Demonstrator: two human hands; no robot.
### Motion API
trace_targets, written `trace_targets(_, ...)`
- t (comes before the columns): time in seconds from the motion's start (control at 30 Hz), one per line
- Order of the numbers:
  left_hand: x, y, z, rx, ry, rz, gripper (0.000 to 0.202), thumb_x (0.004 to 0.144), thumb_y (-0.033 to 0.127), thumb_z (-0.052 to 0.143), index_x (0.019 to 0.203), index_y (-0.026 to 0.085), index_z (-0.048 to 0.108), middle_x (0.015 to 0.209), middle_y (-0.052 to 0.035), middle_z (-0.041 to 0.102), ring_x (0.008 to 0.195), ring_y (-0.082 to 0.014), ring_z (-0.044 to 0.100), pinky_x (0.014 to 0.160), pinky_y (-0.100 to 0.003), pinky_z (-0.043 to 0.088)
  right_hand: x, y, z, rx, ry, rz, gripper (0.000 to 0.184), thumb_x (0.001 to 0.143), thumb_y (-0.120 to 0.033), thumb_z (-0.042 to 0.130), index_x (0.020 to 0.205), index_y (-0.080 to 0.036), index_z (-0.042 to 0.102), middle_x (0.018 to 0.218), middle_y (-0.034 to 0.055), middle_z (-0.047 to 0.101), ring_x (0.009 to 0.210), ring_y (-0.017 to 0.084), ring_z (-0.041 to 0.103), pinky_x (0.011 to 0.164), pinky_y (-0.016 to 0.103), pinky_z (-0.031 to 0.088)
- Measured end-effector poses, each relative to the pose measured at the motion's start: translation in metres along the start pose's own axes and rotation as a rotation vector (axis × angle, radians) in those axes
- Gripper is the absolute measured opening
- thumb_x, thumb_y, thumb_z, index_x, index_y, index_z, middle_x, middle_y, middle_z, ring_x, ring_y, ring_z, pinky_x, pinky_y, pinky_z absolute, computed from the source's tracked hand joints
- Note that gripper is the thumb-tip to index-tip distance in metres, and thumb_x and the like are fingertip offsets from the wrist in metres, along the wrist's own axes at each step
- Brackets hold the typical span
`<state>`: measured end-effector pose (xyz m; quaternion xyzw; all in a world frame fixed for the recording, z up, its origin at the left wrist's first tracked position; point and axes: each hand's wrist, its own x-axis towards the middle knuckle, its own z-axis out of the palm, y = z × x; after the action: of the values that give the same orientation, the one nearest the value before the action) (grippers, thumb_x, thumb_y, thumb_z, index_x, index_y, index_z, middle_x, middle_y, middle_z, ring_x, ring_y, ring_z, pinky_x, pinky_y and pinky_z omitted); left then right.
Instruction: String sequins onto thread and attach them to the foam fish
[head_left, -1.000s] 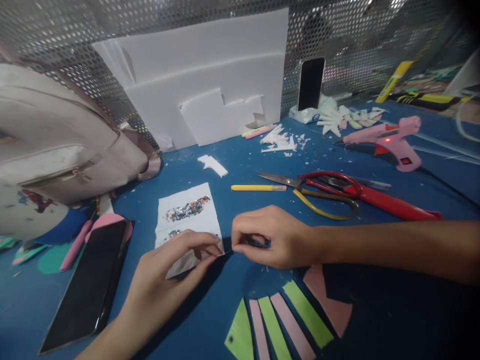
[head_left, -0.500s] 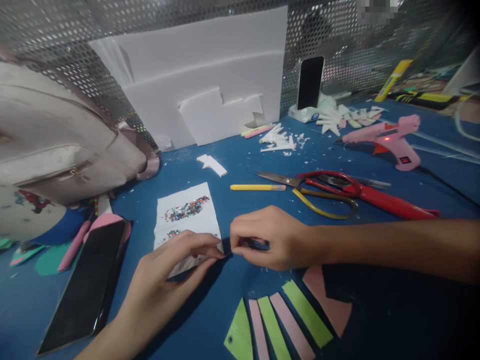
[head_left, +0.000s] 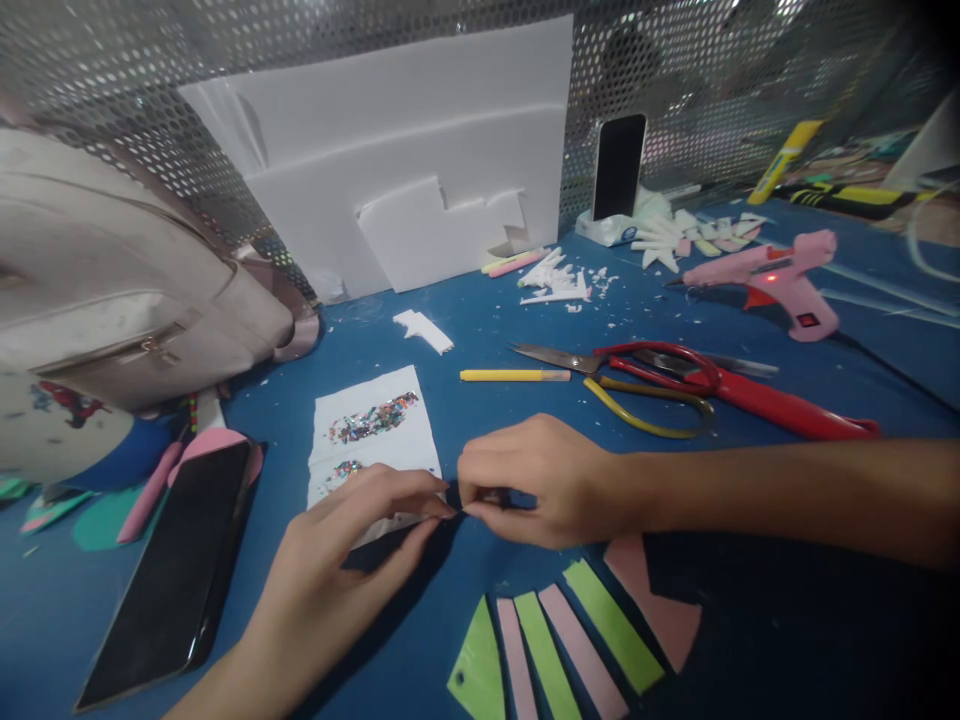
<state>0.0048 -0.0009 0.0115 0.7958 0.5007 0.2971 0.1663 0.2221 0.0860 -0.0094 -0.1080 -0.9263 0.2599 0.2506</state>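
Observation:
My left hand (head_left: 367,550) reaches over the lower edge of a white paper sheet (head_left: 375,390), its thumb and fingers pinched together. Close by on the right, my right hand (head_left: 540,480) is curled with thumb and forefinger pinched. Between the two sets of fingertips is something thin and tiny, too small to name. Two patches of multicoloured glitter (head_left: 375,418) lie on the paper, the lower one partly covered by my left hand. Below my right hand lie green strips (head_left: 611,625), pink strips (head_left: 581,650) and a pink tail-shaped piece (head_left: 660,605), arranged like a fish.
Scissors (head_left: 570,358), a yellow pen (head_left: 514,376) and a red-handled tool (head_left: 787,405) lie beyond my right hand. A pink glue gun (head_left: 795,280) stands further right. At left are a black phone (head_left: 169,580) and a bag (head_left: 135,270). White scraps (head_left: 559,280) lie near a propped white board (head_left: 420,130).
Both hands have shifted only slightly, and their fingertips are a little closer together. Everything else stays in place.

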Motion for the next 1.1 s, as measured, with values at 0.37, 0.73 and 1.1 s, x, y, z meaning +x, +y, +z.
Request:
trace_targets(0.37,0.0,0.009,0.014,-0.188,0.083,-0.186,0.019,0.085,0.015,0.062,0.096,0.024,0.05,0.073,0.0053,0.067,0.066,-0.0108,0.068,0.066,-0.02,0.055,-0.001,0.002,0.003,-0.082,0.009,-0.09,0.009,0.094,-0.025,0.052,0.096,-0.02,0.059,0.085,-0.0015,0.063,0.074,0.01,0.054,0.062,0.023,0.032)
trace_targets(0.73,0.002,0.009,0.006,-0.275,0.115,-0.163,0.02,0.086,0.011,0.061,0.095,0.024,0.049,0.076,0.0052,0.066,0.075,-0.0093,0.069,0.076,-0.018,0.056,0.003,-0.003,-0.003,0.102,0.043,0.092,0.013,0.079,-0.011,0.054,0.089,-0.018,0.052,0.079,-0.0039,0.059,0.06,0.007,0.044,0.057,0.019,0.03)
trace_targets(1.1,-0.003,0.006,0.009,-0.22,0.031,-0.09,0.016,0.089,0.012,0.058,0.094,0.024,0.051,0.081,0.0045,0.062,0.076,-0.0086,0.068,0.073,-0.017,0.055,0.002,-0.001,-0.001,0.048,-0.02,0.026,0.015,0.081,-0.009,0.05,0.091,-0.018,0.057,0.081,-0.0031,0.058,0.062,0.007,0.043,0.06,0.021,0.031)
